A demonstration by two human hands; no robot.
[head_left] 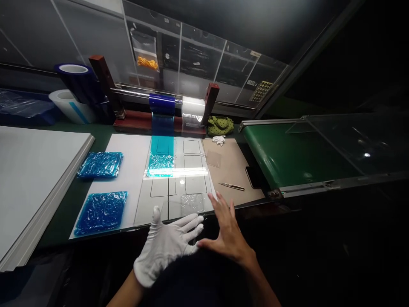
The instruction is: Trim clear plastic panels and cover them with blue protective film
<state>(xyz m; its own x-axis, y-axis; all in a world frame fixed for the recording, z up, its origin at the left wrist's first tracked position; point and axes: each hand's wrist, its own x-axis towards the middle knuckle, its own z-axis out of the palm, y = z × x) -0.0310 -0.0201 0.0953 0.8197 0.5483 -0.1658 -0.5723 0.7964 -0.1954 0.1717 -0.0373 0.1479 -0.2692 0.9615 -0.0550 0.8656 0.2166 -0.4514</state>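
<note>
My left hand [166, 247] wears a white glove and is stretched out flat with its fingers apart, pointing right over the table's front edge. My bare right hand [227, 230] is open too, fingers straight and pointing up-left, its thumb meeting the gloved fingertips. A faint clear sheet [183, 209] shows just beyond both hands; I cannot tell whether it rests on them. Ahead lies a white template board [194, 170] marked with rectangles. Blue film [161, 151] runs onto it from a roll [162, 103] on a wooden holder.
Two crumpled blue film squares [100, 164] [101, 212] lie on white paper at left, beside a stack of white sheets [28, 170]. Tweezers [231, 186] and a phone [254, 177] lie on a brown mat. A green conveyor [287, 153] runs at right. Tape rolls [75, 91] stand at back left.
</note>
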